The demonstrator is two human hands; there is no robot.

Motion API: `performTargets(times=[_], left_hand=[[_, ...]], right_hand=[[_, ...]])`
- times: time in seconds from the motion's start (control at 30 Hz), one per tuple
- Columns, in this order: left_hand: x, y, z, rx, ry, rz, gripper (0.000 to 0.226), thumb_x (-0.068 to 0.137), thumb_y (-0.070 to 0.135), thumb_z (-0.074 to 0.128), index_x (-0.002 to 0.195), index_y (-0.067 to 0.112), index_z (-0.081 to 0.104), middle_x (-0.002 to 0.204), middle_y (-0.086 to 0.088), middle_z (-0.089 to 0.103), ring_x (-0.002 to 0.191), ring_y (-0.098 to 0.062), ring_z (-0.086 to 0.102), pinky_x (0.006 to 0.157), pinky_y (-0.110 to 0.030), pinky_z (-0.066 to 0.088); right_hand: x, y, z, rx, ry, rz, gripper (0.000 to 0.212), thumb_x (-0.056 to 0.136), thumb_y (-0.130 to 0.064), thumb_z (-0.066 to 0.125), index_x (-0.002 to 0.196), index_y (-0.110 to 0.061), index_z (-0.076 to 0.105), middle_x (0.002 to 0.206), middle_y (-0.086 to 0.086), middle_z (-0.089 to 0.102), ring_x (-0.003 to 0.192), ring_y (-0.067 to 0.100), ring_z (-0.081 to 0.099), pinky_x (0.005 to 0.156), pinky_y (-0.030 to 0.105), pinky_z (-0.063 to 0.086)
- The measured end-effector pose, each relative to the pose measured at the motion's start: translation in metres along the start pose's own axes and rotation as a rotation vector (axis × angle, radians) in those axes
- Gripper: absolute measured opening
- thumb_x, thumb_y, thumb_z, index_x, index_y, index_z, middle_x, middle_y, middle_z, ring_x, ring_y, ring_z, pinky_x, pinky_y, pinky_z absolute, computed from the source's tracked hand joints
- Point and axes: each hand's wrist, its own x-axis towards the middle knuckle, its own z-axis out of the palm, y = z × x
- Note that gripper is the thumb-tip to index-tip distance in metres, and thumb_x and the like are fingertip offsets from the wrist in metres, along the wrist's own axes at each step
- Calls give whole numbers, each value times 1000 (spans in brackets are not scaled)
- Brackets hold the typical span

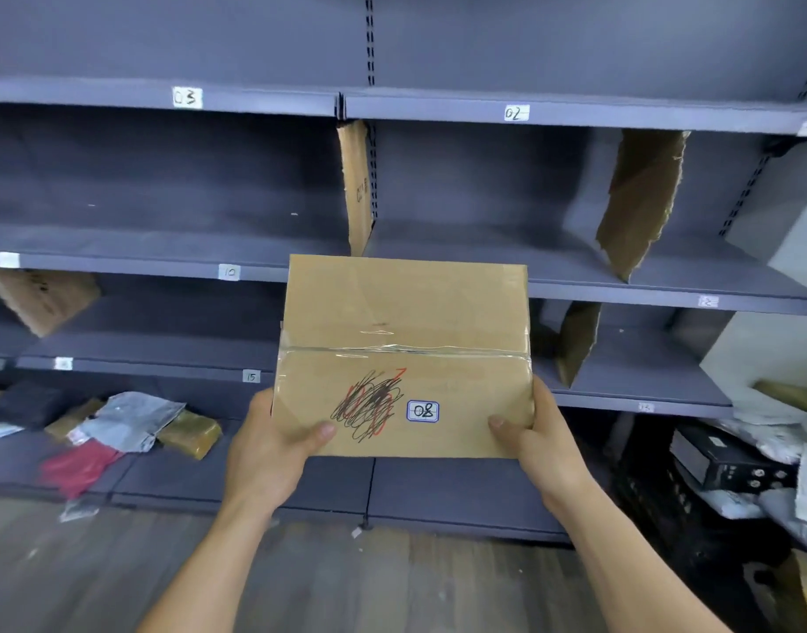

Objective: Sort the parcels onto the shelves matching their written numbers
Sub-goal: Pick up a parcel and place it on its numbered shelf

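Note:
I hold a flat brown cardboard parcel (406, 322) up in front of grey metal shelves (164, 262). Its top is taped across the middle, has a red-and-black scribble and a small label reading 08 (422, 411). My left hand (274, 445) grips its lower left corner, thumb on top. My right hand (534, 440) grips the lower right corner the same way. Shelf edges carry number tags: 03 (186, 97), 02 (516, 113), 10 (229, 272), 15 (251, 376).
Torn cardboard dividers (639, 198) stand between shelf sections. Several loose parcels, grey, red and brown, lie on the bottom shelf at left (127, 422). A black crate with a black device (726, 459) and white bags sit at right. Wooden floor lies below.

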Motion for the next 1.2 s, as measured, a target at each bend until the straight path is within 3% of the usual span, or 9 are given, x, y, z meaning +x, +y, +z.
performTargets(times=[0.23, 0.33, 0.4, 0.53, 0.7, 0.97, 1.07, 1.2], left_hand=[[2, -21, -30, 8, 166, -96, 57, 72, 36, 87, 117, 27, 53, 105, 13, 68, 101, -19, 63, 85, -40, 51], [2, -28, -44, -3, 237, -132, 58, 68, 38, 88, 113, 28, 54, 104, 13, 68, 101, -19, 64, 88, -44, 52], [-1, -28, -51, -1, 288, -153, 59, 69, 34, 89, 114, 27, 53, 104, 13, 67, 100, -19, 62, 81, -39, 50], [-7, -42, -68, -14, 363, -201, 70, 62, 34, 92, 120, 26, 53, 107, 11, 68, 100, -17, 64, 79, -37, 50], [-14, -64, -102, -29, 498, -293, 75, 53, 41, 91, 116, 30, 52, 104, 12, 69, 100, -18, 66, 87, -45, 54], [5, -115, -180, -36, 620, -331, 83, 40, 56, 83, 113, 29, 53, 104, 11, 69, 100, -22, 65, 86, -48, 55], [20, -135, -217, -35, 647, -336, 76, 45, 51, 84, 111, 29, 52, 106, 10, 68, 102, -23, 64, 88, -47, 54], [37, -159, -267, -60, 675, -347, 68, 62, 28, 92, 114, 28, 48, 107, 6, 65, 105, -25, 61, 90, -45, 52]], right_hand=[[39, -7, 45, -37, -202, -38, 56, 93, -7, 62, 138, -35, 45, 122, -17, 66, 116, 10, 61, 96, 38, 52], [56, -14, 66, -50, -287, -50, 57, 93, -7, 62, 139, -35, 43, 124, -18, 64, 118, 8, 59, 101, 36, 49], [66, -17, 79, -63, -351, -71, 58, 92, -10, 62, 140, -37, 43, 126, -19, 62, 119, 7, 58, 102, 37, 48], [77, -24, 110, -59, -438, -89, 63, 93, -7, 62, 145, -35, 40, 129, -20, 59, 119, 3, 56, 98, 30, 47], [83, -30, 165, -69, -572, -101, 66, 93, -7, 63, 146, -38, 39, 127, -23, 61, 120, 5, 57, 108, 38, 45], [79, -38, 280, -75, -683, -118, 69, 90, -7, 65, 146, -37, 38, 127, -20, 62, 120, 5, 58, 108, 41, 46], [80, -46, 332, -97, -704, -137, 68, 88, -9, 66, 144, -39, 40, 126, -22, 63, 119, 6, 59, 107, 43, 47], [75, -61, 399, -106, -745, -138, 67, 88, -12, 66, 142, -43, 41, 124, -23, 64, 118, 6, 60, 105, 44, 49]])
